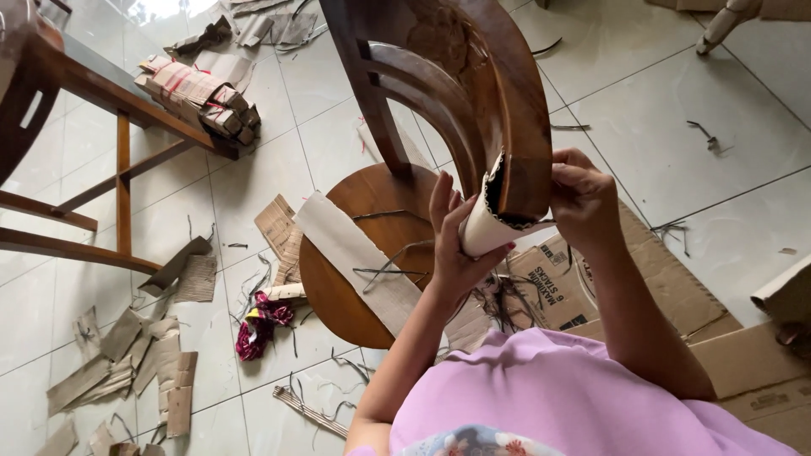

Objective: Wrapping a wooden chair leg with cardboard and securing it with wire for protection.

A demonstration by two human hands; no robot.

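A dark wooden chair (473, 84) with a curved, carved back stands in front of me. A piece of pale cardboard (486, 228) is curled around the near end of the chair's top rail. My left hand (452, 245) presses that cardboard from the left and below. My right hand (583, 198) grips the rail end and the cardboard from the right. A long strip of cardboard (355, 253) lies across the round wooden seat (338, 287).
Cardboard scraps (135, 363) and thin strips litter the tiled floor on the left. A stack of folded cardboard bundles (203, 97) sits at the top left beside a wooden table frame (101, 93). A flattened printed box (591, 287) lies under my right arm. A red cloth scrap (258, 325) lies near the seat.
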